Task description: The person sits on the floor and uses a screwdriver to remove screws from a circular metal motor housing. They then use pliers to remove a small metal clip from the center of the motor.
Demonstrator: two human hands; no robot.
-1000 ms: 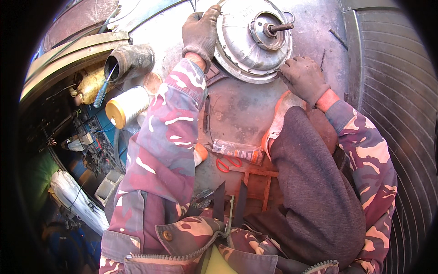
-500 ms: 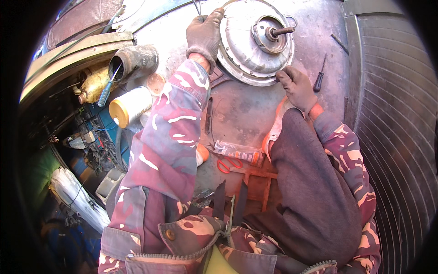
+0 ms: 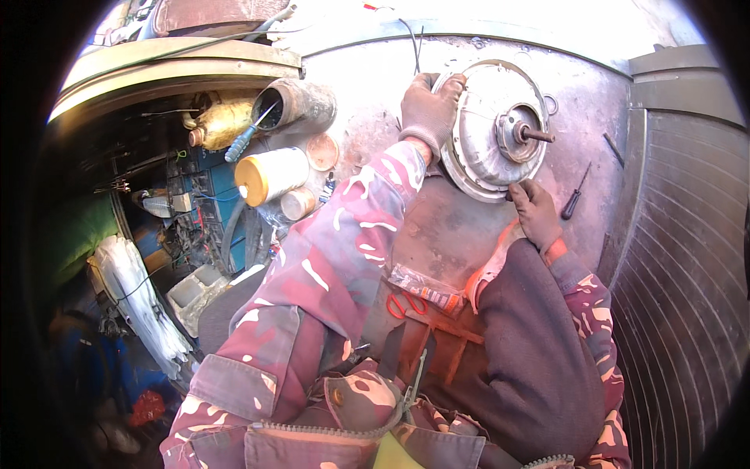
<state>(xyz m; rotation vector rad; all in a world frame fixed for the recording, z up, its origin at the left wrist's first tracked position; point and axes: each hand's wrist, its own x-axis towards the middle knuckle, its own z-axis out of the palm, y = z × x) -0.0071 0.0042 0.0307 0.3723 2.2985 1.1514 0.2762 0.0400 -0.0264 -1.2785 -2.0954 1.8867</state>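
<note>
- We've got 1 rd metal housing [image 3: 483, 129]: silvery-grey, stained, domed face, wide rim dotted w/ small fixings.
- Ctr: raised collar [image 3: 512, 150] w/ dark stub shaft [image 3: 539, 136].
- Pose: tilted, shaft pointing to our rt.
- Loc: ahead of us, over floor [image 3: 437, 230]; edge contact unclear.

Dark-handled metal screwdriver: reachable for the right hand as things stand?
Probably yes. The screwdriver lies close to the brown-gloved right hand, with nothing standing between them. The hand's fingers are at the round silvery metal part's rim, so may need freeing first.
</note>
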